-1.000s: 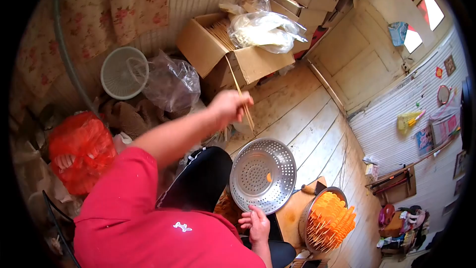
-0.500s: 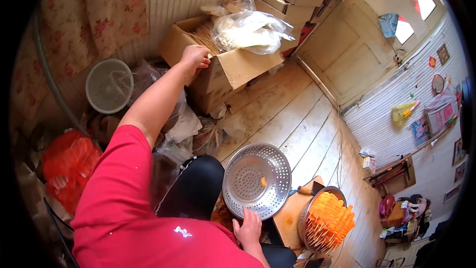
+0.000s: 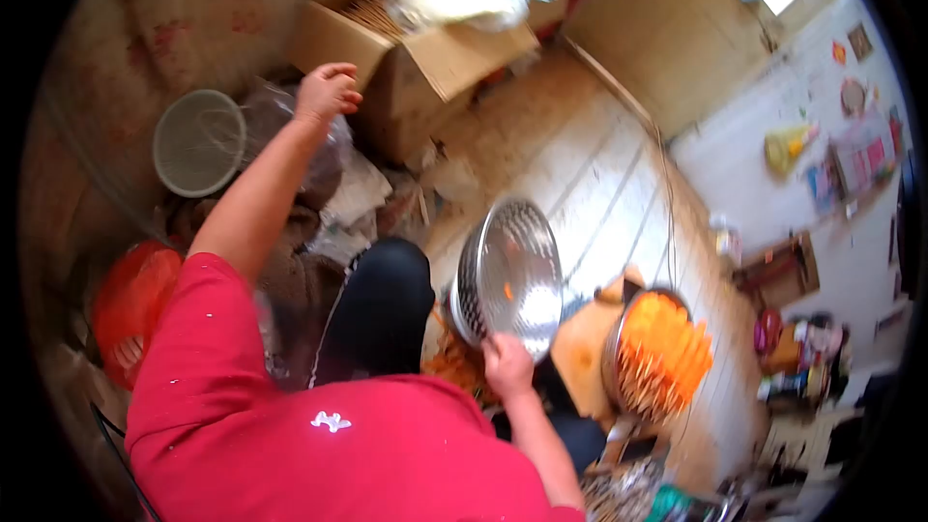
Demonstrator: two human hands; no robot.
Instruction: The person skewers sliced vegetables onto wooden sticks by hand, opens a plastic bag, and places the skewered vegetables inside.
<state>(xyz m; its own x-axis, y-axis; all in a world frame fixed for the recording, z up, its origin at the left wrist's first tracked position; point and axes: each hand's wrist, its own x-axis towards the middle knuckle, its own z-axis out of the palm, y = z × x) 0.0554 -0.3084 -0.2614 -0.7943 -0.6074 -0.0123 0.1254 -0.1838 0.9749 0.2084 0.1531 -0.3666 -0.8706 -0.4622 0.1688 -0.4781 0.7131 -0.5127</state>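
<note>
Just beside the open cardboard box (image 3: 469, 53), I see the left hand (image 3: 327, 92) with its fingers bent; through the blur I cannot tell whether it holds anything. Lower down, I have the right hand (image 3: 507, 364) clamped on the rim of the metal colander (image 3: 522, 251), which is tilted, an orange piece (image 3: 508, 291) inside. Beyond a wooden board (image 3: 578, 353), I see orange skewers (image 3: 667, 348) heaped in a metal bowl (image 3: 611, 379).

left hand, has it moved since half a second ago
Yes. Against the cardboard box, the left hand has drawn away from the opening's edge, down and leftward in the picture, nearer the round plastic basket.
</note>
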